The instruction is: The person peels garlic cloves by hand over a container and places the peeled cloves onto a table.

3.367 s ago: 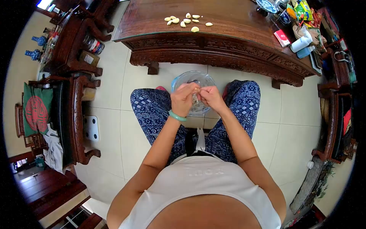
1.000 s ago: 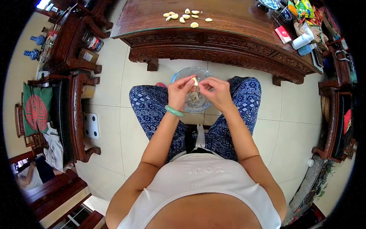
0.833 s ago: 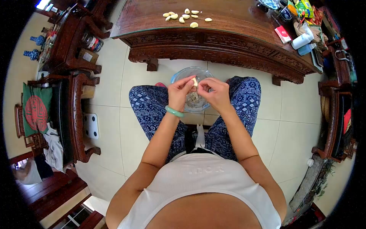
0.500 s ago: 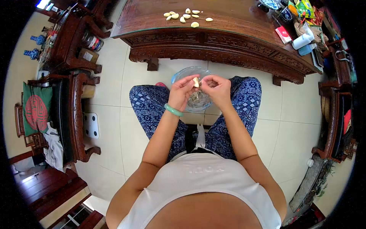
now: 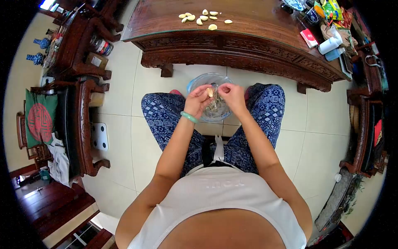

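My left hand (image 5: 198,101), with a green bangle on its wrist, grips a garlic clove (image 5: 210,92) between thumb and fingers. Just right of the clove, my right hand (image 5: 232,97) is pinched closed; whatever its fingertips hold is too small to make out. Below both hands, a bin (image 5: 201,79) with a clear, bluish rim stands on the floor between my knees. Pale scraps like garlic skins (image 5: 215,108) lie inside it. Several peeled garlic cloves (image 5: 203,18) are spread over the glass-topped wooden table (image 5: 253,20) ahead.
At the table's right end are a white bottle (image 5: 330,45), a red-and-white packet (image 5: 309,38) and colourful bags (image 5: 333,10). Carved wooden chairs flank me; a white scale (image 5: 100,136) lies on the floor to the left.
My right hand has drawn slightly away from the clove and turned, its fingertips still pinched. The clove has tilted and dropped a little in my left hand.
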Demonstrator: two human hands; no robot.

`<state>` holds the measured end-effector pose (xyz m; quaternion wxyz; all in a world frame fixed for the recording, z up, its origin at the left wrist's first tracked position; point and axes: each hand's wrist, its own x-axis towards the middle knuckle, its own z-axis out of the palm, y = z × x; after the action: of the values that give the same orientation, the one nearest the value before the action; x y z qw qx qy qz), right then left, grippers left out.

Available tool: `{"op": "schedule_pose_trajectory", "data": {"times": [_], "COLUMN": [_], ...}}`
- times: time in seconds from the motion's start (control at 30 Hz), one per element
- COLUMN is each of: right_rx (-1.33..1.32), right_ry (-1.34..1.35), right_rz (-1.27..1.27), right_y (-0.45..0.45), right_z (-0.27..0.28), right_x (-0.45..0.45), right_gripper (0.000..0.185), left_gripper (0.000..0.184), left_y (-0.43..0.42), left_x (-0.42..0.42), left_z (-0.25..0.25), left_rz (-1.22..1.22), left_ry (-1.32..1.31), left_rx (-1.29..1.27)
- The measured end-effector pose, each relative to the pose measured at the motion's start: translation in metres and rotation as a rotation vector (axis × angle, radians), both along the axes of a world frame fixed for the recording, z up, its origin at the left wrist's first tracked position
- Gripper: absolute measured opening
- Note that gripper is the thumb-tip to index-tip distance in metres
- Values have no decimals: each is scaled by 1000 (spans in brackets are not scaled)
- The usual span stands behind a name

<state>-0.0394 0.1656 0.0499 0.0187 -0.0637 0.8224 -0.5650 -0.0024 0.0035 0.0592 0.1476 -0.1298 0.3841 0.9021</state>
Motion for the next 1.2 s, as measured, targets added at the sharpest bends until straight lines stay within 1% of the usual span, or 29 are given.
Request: {"op": "schedule_pose_trajectory", "data": {"times": [0.07, 0.1, 0.2, 0.23, 0.3, 0.43, 0.5, 0.63, 0.7, 0.8, 0.83, 0.9, 1.03, 1.13, 1.2], "right_rx": [6, -38, -60, -59, -130, -121, -237, -233, -174, -162, -163, -225, -235, -199, -176], "right_ry": [31, 7, 33, 32, -72, -77, -148, -106, -99, -165, -166, -78, -106, -55, -50], "right_rz": [-23, 1, 62, 61, 77, 79, 82, 78, 73, 38, 39, 80, 86, 92, 49], "right_y": [-5, -5, -8, -9, -11, -12, -11, -10, -10, -10, -11, -9, -7, -5, -7], "right_z": [-6, -3, -7, -6, -1, 9, 2, -4, 2, 21, 18, 10, 9, 14, 14], "right_x": [1, 4, 6, 7, 10, 11, 10, 10, 12, 15, 14, 12, 10, 10, 10], "right_gripper": [15, 16, 17, 17, 17, 16, 15, 14, 14, 14, 14, 16, 14, 13, 13], "left_gripper": [21, 20, 21, 21, 23, 24, 24, 24, 23, 23, 23, 23, 23, 23, 23], "left_y": [0, 2, 4, 5, 8, 9, 10, 11, 12, 14, 13, 12, 13, 16, 18], "left_x": [-1, -1, 0, 0, 1, 1, 1, 2, 3, 3, 4, 3, 3, 3, 4], "left_z": [-11, -18, -31, -31, -30, -24, -22, -16, -18, -16, -15, -11, -9, -10, -8], "left_rz": [32, 40, 73, 73, 87, 96, 95, 88, 87, 86, 87, 92, 80, 79, 108], "left_ry": [-69, -42, -41, -41, -17, -15, 42, 51, 61, 45, 44, 20, 15, 24, 47], "left_rx": [-183, -223, -288, -287, -315, -322, -282, -343, -411, -420, -421, -349, -363, -364, -383]}}
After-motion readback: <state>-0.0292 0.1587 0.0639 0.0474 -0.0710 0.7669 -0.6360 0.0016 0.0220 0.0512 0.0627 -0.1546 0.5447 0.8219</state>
